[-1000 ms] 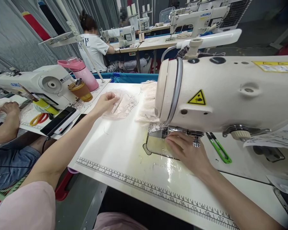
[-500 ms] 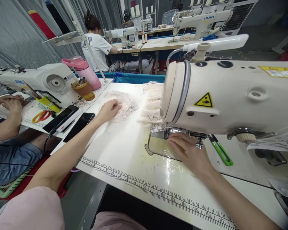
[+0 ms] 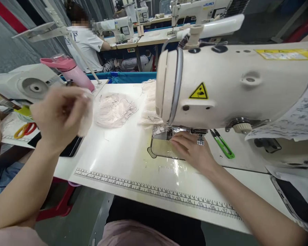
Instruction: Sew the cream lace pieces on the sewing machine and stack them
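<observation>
My left hand (image 3: 63,116), blurred by motion, is raised over the left of the table with its fingers closed on a thin pale pink fabric piece (image 3: 86,118). My right hand (image 3: 192,150) is at the needle area of the sewing machine (image 3: 220,85), fingers bent together against the metal parts by the presser foot (image 3: 179,130). Whatever lies under those fingertips is hidden. Behind the foot, gathered pale pink fabric (image 3: 149,106) spreads over the table. A loose pile of similar fabric pieces (image 3: 115,110) with dark threads lies left of it.
Green thread snips (image 3: 222,145) lie right of my right hand. A printed ruler (image 3: 154,191) runs along the table's front edge. On the left are a pink bottle (image 3: 75,71), a black phone (image 3: 70,148) and orange-and-red-handled scissors (image 3: 25,130). Co-workers sit left and ahead (image 3: 83,48).
My left hand has lifted off the fabric pile and moved left and toward me, carrying a fabric piece. My right hand stays at the presser foot. The view has shifted slightly right.
</observation>
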`<action>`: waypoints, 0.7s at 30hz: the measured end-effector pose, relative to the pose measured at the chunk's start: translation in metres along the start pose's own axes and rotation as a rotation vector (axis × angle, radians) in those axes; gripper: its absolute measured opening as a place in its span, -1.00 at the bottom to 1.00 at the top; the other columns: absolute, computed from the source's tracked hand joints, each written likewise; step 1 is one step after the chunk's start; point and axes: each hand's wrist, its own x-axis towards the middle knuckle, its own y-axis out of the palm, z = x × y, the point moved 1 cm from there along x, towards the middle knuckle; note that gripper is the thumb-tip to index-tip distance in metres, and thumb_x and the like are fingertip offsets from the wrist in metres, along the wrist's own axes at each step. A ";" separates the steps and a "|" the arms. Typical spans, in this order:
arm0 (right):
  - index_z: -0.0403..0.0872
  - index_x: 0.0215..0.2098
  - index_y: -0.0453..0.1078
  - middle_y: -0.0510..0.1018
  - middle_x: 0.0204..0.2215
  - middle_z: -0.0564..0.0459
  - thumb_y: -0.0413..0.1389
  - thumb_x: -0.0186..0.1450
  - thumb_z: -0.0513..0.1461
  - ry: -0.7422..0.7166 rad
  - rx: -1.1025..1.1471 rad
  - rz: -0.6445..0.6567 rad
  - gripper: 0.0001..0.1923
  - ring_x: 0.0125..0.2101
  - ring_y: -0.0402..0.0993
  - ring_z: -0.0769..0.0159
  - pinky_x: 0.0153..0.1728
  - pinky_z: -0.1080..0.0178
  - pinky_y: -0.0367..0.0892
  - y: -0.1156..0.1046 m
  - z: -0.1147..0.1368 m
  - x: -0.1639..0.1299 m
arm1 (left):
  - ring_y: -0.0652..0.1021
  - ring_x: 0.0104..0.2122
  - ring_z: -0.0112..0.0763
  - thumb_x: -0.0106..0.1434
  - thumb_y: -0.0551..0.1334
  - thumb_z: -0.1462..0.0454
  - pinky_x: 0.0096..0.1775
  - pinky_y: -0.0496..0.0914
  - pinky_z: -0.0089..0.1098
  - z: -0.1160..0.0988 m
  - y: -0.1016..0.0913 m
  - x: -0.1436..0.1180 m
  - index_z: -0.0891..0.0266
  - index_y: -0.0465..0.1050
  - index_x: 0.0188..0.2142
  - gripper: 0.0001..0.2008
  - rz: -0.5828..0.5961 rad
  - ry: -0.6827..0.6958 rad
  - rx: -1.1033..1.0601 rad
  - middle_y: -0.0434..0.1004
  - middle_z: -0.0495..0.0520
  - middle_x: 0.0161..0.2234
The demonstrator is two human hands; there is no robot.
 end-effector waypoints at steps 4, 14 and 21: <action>0.01 -0.22 0.50 0.64 -0.25 0.15 -0.02 0.43 -0.16 0.045 0.031 0.001 -0.75 -0.41 0.48 0.39 -0.08 0.14 0.26 0.000 -0.001 0.000 | 0.52 -0.36 -0.30 0.24 0.12 -0.10 -0.45 0.10 -0.30 -0.027 0.050 -0.011 0.19 0.44 -0.54 -0.54 0.107 0.027 -0.038 0.34 0.01 -0.66; -0.03 -0.07 0.49 0.61 -0.29 0.00 -0.08 0.38 -0.29 0.241 0.003 0.012 -0.68 -0.28 0.48 0.22 -0.26 0.16 0.31 0.000 -0.011 -0.002 | 0.53 -0.42 -0.31 0.31 0.21 0.15 -0.41 0.35 -0.33 -0.059 0.152 0.022 0.14 0.54 -0.20 -0.82 0.191 0.468 0.305 0.57 0.06 -0.37; 0.03 -0.25 0.46 0.61 -0.30 0.20 -0.03 0.30 -0.40 -0.177 0.012 -0.096 -0.71 -0.31 0.46 0.40 -0.24 0.23 0.27 -0.009 0.004 -0.006 | 0.59 -0.14 -0.14 0.38 0.12 0.32 -0.24 0.54 -0.25 -0.063 0.167 -0.028 0.44 0.49 -0.08 -0.75 0.006 0.974 0.669 0.59 0.25 -0.11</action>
